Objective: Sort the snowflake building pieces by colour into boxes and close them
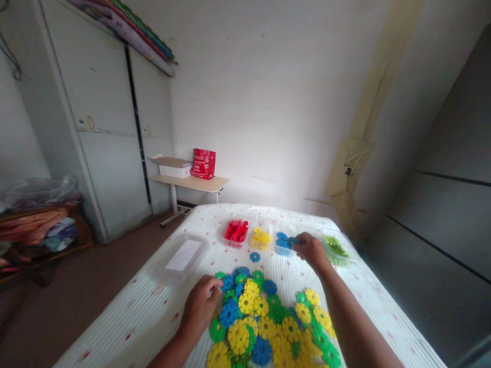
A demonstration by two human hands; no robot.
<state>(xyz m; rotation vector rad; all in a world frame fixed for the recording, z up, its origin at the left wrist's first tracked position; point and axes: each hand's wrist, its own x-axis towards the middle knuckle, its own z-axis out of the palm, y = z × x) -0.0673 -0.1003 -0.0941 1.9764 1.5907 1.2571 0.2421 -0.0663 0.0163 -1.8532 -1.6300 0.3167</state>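
Note:
A loose pile of blue, green and yellow notched plastic discs (266, 325) covers the near middle of the table. My left hand (201, 305) rests at the pile's left edge, its fingers curled by some blue and green discs; whatever they hold, if anything, is hidden. My right hand (311, 249) reaches to a clear container of blue discs (283, 250), pinching a blue disc (294, 240) at its right rim. A single blue disc (255, 257) lies on the cloth between pile and containers.
Containers of red pieces (236, 232), yellow discs (261, 238) and light green pieces (336, 246) stand along the far side. At left lies a clear plastic lid or tray (184, 255) with a white rectangle. Behind, a small desk (192, 181) holds a red bag (203, 164) and a box.

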